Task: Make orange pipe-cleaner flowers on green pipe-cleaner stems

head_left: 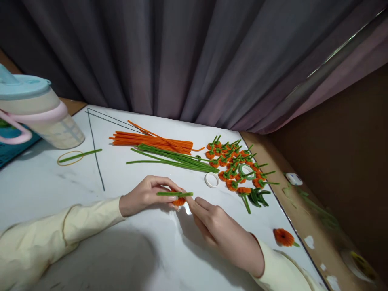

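My left hand (145,195) pinches a small orange pipe-cleaner flower (179,200) with a short green pipe-cleaner piece (174,194) lying across it. The fingers of my right hand (220,230) meet the flower and the green piece's right end, closed on them. Both hands rest low over the white marble-look tabletop (45,182). Beyond them lie a bundle of orange pipe cleaners (151,140) and a bundle of green pipe cleaners (176,159). A heap of finished orange flowers with green stems (235,163) lies to the right.
A white tape ring (211,180) and a green tape roll (247,171) lie by the heap. One single orange flower (283,237) sits near the table's right edge. A lidded plastic jug (39,111) stands far left, beside a rubber band (70,158). Grey curtains (194,56) hang behind.
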The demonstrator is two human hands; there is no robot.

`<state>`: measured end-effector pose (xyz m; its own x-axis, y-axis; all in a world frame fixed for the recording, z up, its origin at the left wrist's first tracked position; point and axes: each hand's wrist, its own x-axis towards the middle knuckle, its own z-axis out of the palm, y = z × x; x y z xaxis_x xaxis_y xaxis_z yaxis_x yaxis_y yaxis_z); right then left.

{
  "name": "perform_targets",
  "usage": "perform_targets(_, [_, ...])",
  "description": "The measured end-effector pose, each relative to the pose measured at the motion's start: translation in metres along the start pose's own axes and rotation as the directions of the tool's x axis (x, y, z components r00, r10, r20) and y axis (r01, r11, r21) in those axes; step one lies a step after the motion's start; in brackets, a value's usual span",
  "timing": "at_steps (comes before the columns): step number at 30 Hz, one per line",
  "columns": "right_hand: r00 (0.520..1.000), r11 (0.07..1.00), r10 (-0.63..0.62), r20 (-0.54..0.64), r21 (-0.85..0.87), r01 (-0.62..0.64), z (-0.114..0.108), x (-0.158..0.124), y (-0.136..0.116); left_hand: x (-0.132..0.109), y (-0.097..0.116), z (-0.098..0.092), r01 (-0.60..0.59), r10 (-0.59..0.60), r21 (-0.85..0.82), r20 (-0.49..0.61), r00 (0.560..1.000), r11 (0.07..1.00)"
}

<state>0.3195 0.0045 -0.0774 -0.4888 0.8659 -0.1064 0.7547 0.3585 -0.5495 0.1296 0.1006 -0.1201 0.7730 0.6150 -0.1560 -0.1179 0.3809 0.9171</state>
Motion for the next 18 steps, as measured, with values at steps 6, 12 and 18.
perform_targets(6, [0.980,0.991,-0.041,-0.193,0.119,0.065,-0.002,0.004,0.002,0.003,-0.004,0.001,0.147,-0.156,-0.297,-0.006,0.988,0.943])
perform_targets(12, [0.964,0.981,0.012,-0.265,0.191,0.041,-0.001,0.008,0.002,0.001,-0.012,0.012,0.123,-0.133,-0.481,0.013,0.991,0.868])
perform_targets(18, [0.961,0.970,-0.002,-0.278,0.235,0.070,0.002,0.012,0.002,-0.004,-0.011,0.020,0.067,-0.076,-0.333,-0.013,0.997,0.941])
